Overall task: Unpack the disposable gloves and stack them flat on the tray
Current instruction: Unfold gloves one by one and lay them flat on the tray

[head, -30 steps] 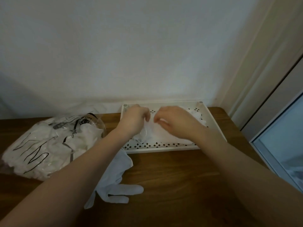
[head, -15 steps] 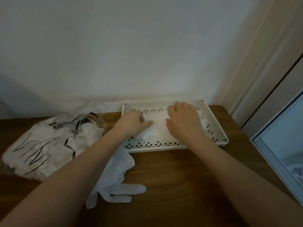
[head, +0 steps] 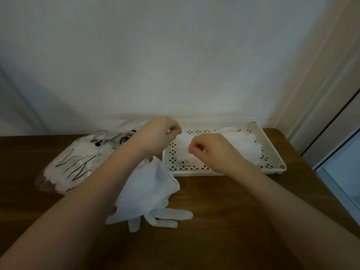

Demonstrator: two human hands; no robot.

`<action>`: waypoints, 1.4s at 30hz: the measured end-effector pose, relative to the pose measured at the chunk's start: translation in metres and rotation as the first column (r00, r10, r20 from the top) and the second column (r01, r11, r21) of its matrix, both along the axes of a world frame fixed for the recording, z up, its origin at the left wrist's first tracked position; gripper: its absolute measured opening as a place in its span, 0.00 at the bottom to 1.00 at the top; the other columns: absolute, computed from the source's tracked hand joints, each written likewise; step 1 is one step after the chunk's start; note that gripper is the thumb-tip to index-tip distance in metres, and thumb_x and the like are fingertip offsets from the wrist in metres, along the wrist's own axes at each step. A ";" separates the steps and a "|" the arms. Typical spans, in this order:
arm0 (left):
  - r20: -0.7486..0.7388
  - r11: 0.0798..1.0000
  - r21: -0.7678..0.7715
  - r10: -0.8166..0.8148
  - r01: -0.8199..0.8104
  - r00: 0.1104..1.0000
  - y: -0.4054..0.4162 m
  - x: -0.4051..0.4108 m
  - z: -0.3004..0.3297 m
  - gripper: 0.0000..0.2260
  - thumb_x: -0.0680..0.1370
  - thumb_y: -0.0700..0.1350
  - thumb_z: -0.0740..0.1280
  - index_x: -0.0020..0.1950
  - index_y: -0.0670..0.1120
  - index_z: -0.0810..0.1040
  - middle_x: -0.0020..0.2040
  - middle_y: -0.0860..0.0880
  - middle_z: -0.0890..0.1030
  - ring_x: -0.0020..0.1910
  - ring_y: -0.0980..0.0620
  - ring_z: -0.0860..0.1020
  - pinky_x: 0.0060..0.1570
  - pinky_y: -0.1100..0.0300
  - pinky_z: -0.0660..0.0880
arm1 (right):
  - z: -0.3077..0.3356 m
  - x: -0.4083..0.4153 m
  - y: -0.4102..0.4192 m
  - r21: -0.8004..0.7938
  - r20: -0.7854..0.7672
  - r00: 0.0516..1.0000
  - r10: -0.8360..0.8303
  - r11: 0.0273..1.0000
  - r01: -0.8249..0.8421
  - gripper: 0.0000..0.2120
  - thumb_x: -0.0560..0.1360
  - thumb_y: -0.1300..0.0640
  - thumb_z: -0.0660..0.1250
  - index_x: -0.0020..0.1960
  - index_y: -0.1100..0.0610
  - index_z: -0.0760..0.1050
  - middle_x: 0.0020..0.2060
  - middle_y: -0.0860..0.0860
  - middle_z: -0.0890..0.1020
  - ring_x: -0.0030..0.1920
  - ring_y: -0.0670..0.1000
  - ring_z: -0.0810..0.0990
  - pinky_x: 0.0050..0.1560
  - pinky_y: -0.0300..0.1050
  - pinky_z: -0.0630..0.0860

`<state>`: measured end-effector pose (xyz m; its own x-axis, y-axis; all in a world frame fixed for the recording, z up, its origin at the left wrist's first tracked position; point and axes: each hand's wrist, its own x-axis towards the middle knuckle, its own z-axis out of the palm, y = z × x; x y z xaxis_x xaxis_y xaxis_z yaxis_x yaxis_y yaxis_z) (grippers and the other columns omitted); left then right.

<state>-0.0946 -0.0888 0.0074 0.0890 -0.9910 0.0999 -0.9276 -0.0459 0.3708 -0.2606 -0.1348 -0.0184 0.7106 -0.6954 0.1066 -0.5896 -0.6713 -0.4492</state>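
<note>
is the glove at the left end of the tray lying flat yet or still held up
Held up. Both hands, left hand and right hand, pinch the glove at its top edge, bunched above the tray, not spread flat.

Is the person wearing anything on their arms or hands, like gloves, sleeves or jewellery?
Both forearms are bare, with no sleeves in view. Neither the left hand nor the right hand wears a glove. A small pale glint on a right-hand finger may be a ring, too blurred to confirm.
</note>
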 end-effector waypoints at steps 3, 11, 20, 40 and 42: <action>-0.087 0.997 -0.075 -0.022 0.016 0.996 0.022 0.002 0.014 0.11 0.81 0.42 0.58 0.59 0.46 0.77 0.49 0.55 0.76 0.45 0.57 0.72 0.42 0.68 0.64 | -0.004 0.028 0.034 0.164 -0.148 0.985 0.086 0.985 -0.061 0.17 0.77 0.46 0.63 0.42 0.59 0.77 0.35 0.53 0.79 0.34 0.51 0.76 0.36 0.45 0.73; -0.280 0.991 0.117 -0.036 0.071 0.959 0.074 0.023 -0.012 0.15 0.82 0.43 0.53 0.68 0.50 0.68 0.53 0.54 0.78 0.50 0.57 0.77 0.46 0.68 0.71 | -0.031 0.045 0.071 0.131 -0.174 0.984 -0.028 0.990 0.052 0.13 0.75 0.54 0.64 0.57 0.57 0.69 0.45 0.53 0.78 0.43 0.53 0.78 0.42 0.47 0.75; -0.149 0.925 0.368 -0.046 0.099 0.988 0.106 0.018 -0.036 0.17 0.77 0.56 0.62 0.62 0.49 0.70 0.61 0.49 0.76 0.51 0.54 0.75 0.46 0.63 0.68 | 0.020 0.025 0.065 0.571 0.381 0.874 -0.303 0.820 0.035 0.05 0.75 0.62 0.66 0.41 0.57 0.76 0.41 0.50 0.80 0.44 0.49 0.77 0.47 0.41 0.75; -0.491 0.996 0.066 -0.013 0.052 0.871 0.078 -0.041 0.019 0.21 0.71 0.59 0.69 0.58 0.50 0.71 0.49 0.50 0.80 0.47 0.52 0.79 0.50 0.52 0.78 | 0.033 -0.017 0.055 0.623 0.422 0.874 -0.240 0.777 -0.088 0.08 0.77 0.55 0.66 0.46 0.58 0.82 0.41 0.52 0.85 0.44 0.50 0.84 0.43 0.41 0.79; -0.503 0.998 0.065 0.036 -0.003 0.864 0.071 -0.048 0.021 0.17 0.73 0.57 0.69 0.53 0.47 0.75 0.47 0.48 0.81 0.45 0.51 0.79 0.50 0.52 0.77 | 0.032 -0.023 0.047 0.649 0.427 0.859 -0.282 0.758 -0.074 0.10 0.77 0.53 0.66 0.47 0.59 0.81 0.40 0.52 0.85 0.43 0.51 0.84 0.41 0.40 0.79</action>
<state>-0.1424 -0.0180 0.0288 0.1305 -0.9912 -0.0235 -0.6140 -0.0994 0.7830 -0.2837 -0.0873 0.0132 0.6081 -0.7898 -0.0803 -0.2295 -0.0780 -0.9702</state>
